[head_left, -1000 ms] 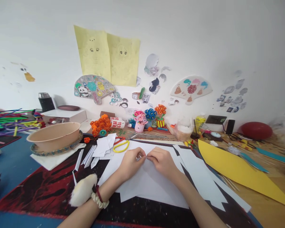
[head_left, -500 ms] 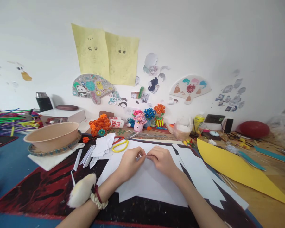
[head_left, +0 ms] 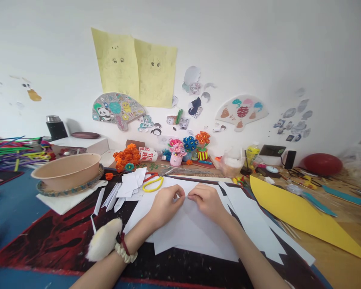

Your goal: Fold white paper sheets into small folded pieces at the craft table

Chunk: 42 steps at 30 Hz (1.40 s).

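A white sheet of paper lies over other white sheets in front of me, on a dark mat. My left hand pinches its far edge between thumb and fingers. Close beside it, my right hand pinches the same edge, the fingertips of both hands nearly meeting. The exact bit of paper between the fingertips is hidden. Yellow-handled scissors rest just beyond my left hand. Folded and cut white paper pieces are heaped left of the scissors.
Cut white sheets and a large yellow sheet spread to the right. A beige basin stands at left. Orange pipe-cleaner flowers and small flower pots line the back by the wall. A red-black mat covers the front left.
Both hands stay almost in place, with the fingertips a little farther apart. The near left corner of the paper has shifted slightly to the right.
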{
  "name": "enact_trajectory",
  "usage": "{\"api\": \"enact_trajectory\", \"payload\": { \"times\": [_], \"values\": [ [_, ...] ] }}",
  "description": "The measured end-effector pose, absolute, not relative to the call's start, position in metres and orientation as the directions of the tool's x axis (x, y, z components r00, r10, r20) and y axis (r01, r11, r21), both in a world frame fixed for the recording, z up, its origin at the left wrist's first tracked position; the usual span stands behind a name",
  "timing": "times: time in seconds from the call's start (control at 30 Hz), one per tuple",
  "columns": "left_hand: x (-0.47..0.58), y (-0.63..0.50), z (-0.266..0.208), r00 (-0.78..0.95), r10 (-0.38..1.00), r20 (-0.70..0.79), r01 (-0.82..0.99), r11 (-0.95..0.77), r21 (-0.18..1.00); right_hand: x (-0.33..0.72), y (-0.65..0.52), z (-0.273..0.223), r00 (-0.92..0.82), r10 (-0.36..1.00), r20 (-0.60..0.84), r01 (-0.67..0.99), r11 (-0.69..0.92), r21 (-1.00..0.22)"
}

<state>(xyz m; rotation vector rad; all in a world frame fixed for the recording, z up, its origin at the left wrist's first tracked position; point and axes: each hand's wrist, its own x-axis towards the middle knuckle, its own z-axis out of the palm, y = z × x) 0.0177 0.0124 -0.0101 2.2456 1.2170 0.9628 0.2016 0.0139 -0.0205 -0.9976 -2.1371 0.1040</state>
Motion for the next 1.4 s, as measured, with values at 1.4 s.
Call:
{"api": "enact_trajectory", "payload": {
  "times": [1.4],
  "values": [
    [0.005, 0.018, 0.002, 0.353, 0.85, 0.391, 0.593, -0.526, 0.609, 0.243, 0.032, -0.021, -0.16, 0.637, 0.754, 0.719, 0.598, -0.353]
  ]
}}
